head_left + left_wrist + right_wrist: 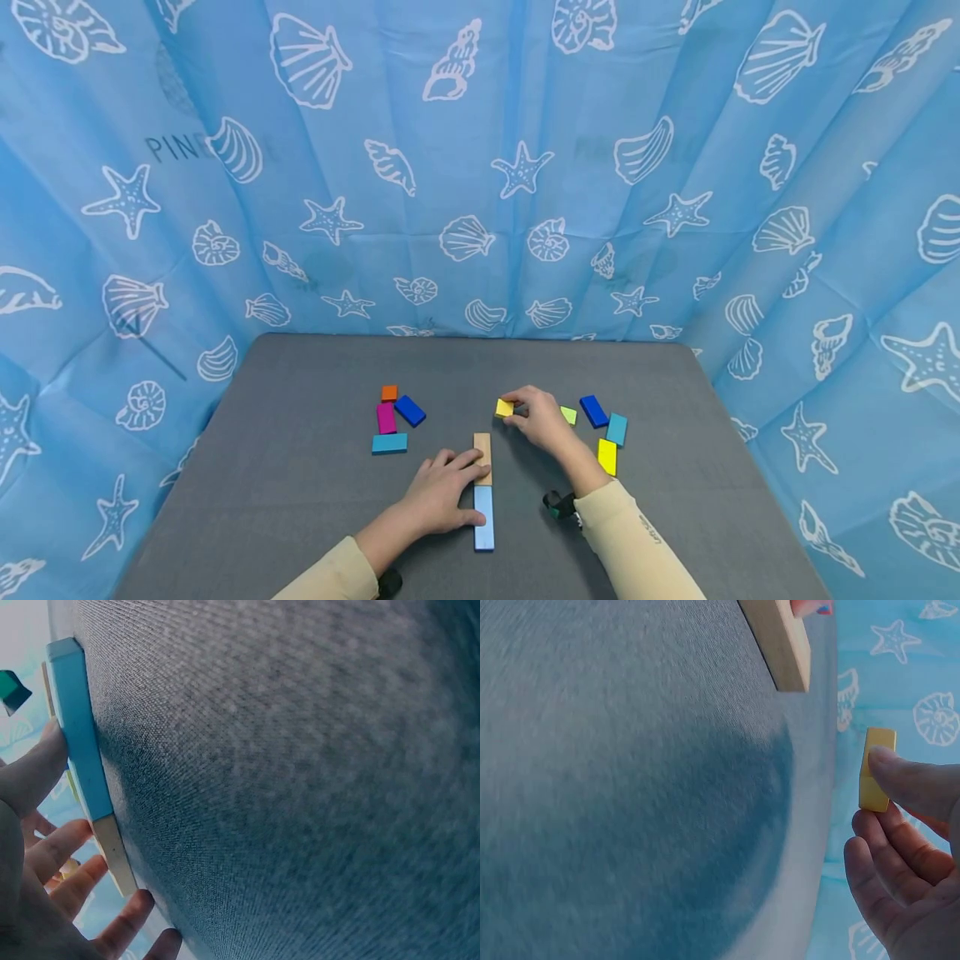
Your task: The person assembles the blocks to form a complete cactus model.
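Observation:
Two long blocks lie end to end on the table: a natural-wood block [483, 471] on the far side and a light-blue block [484, 537] nearer. With its fingers spread, my left hand [441, 497] touches the wooden block with its fingertips and the light-blue block [81, 735] with its thumb. My right hand [542, 418] pinches a small yellow block [504, 408] between thumb and fingers, just beyond the wooden block's far end. In the right wrist view this yellow block [877, 769] appears held clear of the table.
Left on the grey table [300, 467] lie an orange block [389, 392], a magenta block [386, 418], a dark-blue block [410, 411] and a teal block [389, 443]. Lime [568, 415], dark-blue [594, 411], teal [617, 429] and yellow [607, 457] blocks lie right. A shell-patterned curtain [480, 208] surrounds the table.

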Tool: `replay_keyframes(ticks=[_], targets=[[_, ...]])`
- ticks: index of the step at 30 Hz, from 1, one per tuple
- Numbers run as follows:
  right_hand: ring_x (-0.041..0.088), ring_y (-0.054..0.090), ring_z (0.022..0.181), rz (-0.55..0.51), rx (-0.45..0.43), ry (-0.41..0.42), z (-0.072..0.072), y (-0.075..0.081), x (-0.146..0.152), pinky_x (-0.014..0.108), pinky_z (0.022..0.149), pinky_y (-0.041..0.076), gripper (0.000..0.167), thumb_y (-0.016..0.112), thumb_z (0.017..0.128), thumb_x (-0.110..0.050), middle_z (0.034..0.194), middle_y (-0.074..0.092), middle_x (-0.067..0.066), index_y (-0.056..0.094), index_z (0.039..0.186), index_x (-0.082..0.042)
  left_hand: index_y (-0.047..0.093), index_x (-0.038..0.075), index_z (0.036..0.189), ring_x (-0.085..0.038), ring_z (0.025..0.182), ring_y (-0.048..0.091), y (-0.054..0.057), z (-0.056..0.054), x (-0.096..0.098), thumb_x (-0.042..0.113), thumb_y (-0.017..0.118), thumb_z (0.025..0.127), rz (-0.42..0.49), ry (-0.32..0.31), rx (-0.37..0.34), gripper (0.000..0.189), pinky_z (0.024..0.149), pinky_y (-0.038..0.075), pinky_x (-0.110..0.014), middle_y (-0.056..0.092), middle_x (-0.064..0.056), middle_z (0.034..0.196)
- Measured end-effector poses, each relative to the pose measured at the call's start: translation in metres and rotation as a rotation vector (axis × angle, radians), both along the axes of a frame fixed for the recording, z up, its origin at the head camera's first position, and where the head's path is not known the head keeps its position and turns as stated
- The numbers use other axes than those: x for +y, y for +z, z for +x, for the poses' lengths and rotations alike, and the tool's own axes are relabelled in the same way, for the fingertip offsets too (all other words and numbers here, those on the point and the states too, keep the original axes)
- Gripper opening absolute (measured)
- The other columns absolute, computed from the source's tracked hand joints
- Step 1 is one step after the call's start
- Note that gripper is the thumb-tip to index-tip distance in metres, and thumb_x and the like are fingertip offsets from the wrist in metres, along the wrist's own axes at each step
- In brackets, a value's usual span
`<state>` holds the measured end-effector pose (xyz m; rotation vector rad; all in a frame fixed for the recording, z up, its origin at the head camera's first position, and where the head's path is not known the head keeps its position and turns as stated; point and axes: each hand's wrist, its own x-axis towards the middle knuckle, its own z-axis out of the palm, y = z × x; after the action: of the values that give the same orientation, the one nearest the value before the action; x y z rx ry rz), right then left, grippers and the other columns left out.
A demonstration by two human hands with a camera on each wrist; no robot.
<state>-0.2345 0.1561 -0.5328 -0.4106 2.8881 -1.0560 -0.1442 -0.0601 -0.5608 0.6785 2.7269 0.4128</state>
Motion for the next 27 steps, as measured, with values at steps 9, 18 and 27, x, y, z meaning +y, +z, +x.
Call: replay_keyframes(ticks=[9, 18, 27], targets=[[0.022, 0.065, 0.101, 0.004, -0.009, 0.048, -0.002, -0.014, -0.015, 0.041, 0.084, 0.056, 0.031, 0.078, 0.089, -0.012, 0.118, 0.069, 0.007, 0.073, 0.120, -0.012, 0.051, 0.040, 0.147, -0.027, 0.132, 0.044, 0.001, -0.001, -0.002, 0.068, 0.072, 0.079, 0.001, 0.003, -0.008, 0.076, 0.102, 0.042, -0.055, 0.038, 0.009, 0.161], [0.023, 0.065, 0.102, -0.008, -0.067, 0.125, -0.001, -0.020, -0.026, 0.040, 0.084, 0.056, 0.032, 0.076, 0.091, -0.013, 0.120, 0.068, 0.008, 0.072, 0.123, -0.011, 0.052, 0.038, 0.147, -0.027, 0.132, 0.044, 0.001, -0.001, -0.004, 0.068, 0.071, 0.081, 0.010, -0.015, 0.004, 0.075, 0.099, 0.043, -0.055, 0.038, 0.008, 0.161], [0.024, 0.065, 0.103, -0.012, -0.048, 0.167, -0.001, -0.025, -0.025, 0.042, 0.085, 0.055, 0.027, 0.072, 0.094, -0.013, 0.117, 0.069, 0.010, 0.072, 0.120, -0.007, 0.051, 0.040, 0.147, -0.025, 0.131, 0.043, 0.002, -0.001, -0.002, 0.069, 0.071, 0.080, -0.004, -0.016, 0.002, 0.076, 0.099, 0.043, -0.053, 0.036, 0.010, 0.161]])
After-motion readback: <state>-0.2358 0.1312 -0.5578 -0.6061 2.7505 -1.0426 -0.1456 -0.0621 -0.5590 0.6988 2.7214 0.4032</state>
